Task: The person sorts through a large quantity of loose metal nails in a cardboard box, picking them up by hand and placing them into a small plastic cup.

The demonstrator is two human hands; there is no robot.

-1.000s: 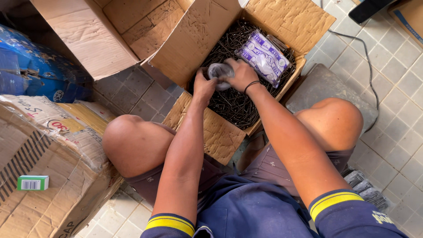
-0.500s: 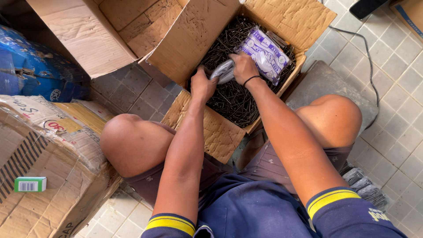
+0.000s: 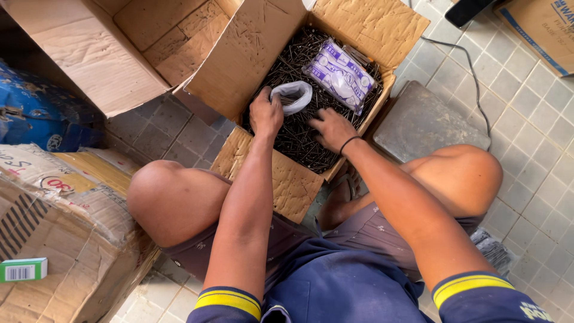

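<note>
The small clear plastic bag with its mouth held open [image 3: 291, 96] sits just above the heap of dark loose nails [image 3: 299, 134] inside the open brown cardboard box [image 3: 365, 24], near the box's left wall. Your left hand [image 3: 266, 113] holds that bag, its fingers closed on the rim at the near-left side. Your right hand [image 3: 332, 128] lies palm down on the nails just right of the bag, fingers curled into the pile; whether they grip any nails you cannot tell from here. A black band circles that wrist. Further back on the nails rests a flat white-and-purple printed packet [image 3: 341, 75]. To the right of the box lies a grey square slab [image 3: 424, 122] on the tiled floor [image 3: 532, 113]. Your bare knees frame the box on either side.
</note>
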